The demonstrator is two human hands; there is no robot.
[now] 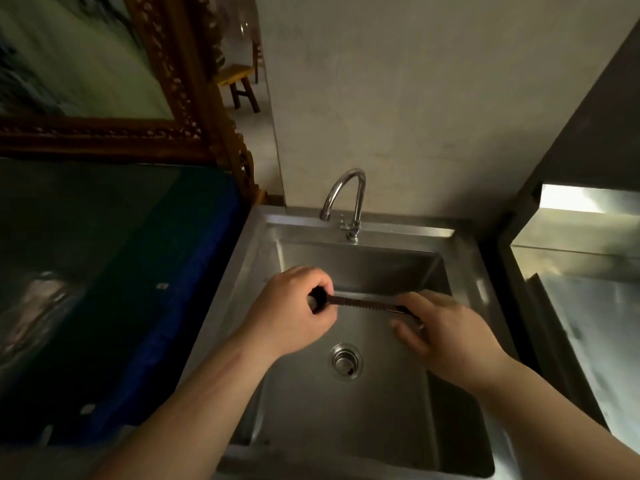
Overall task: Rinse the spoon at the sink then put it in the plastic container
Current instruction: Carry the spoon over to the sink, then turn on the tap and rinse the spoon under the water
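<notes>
A dark spoon [360,303] with a ridged handle lies level over the steel sink [381,410], held at both ends. My left hand [294,306] is closed around the handle's dark end. My right hand [440,334] wraps the other end, so the bowl of the spoon is hidden under its fingers. The curved chrome tap [346,195] stands at the back rim, and no water shows running from it. The drain [345,362] sits below my hands. No plastic container is in view.
A dark counter with a blue-edged cover [156,306] lies to the left, below a carved wooden frame [194,109]. A steel worktop [588,323] stands to the right. A plain wall [415,98] rises behind the sink.
</notes>
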